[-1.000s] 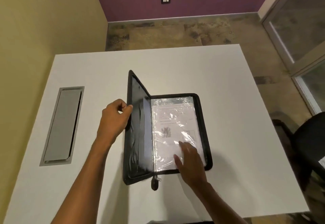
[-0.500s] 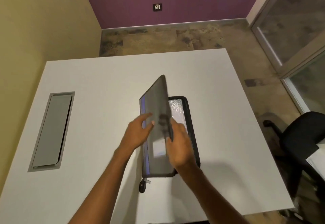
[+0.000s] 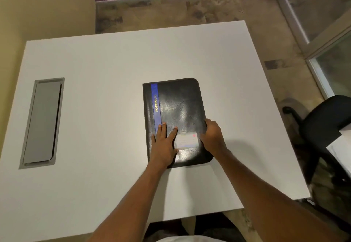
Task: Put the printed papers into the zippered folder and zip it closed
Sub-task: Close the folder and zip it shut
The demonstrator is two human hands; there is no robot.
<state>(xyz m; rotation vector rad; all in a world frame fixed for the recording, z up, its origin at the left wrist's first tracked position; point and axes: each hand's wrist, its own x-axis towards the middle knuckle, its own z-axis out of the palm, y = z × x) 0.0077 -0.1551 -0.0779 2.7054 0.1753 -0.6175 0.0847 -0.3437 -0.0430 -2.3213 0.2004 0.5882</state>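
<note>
The black zippered folder lies flat on the white table, its cover folded down. A blue stripe with "PORTFOLIO" runs along its left side and a pale card label sits near its lower right. The printed papers are hidden inside. My left hand lies flat on the cover near the lower left, fingers spread. My right hand curls around the folder's right edge near the lower corner. The zipper pull is not visible.
A grey metal cable hatch is set into the table at the left. A black office chair stands off the table's right side. Tiled floor and a purple wall lie beyond the far edge.
The folder's cover swung from upright down onto the papers and now lies flat. My left hand moved from the cover's edge onto its top; my right hand came out to the right edge.
</note>
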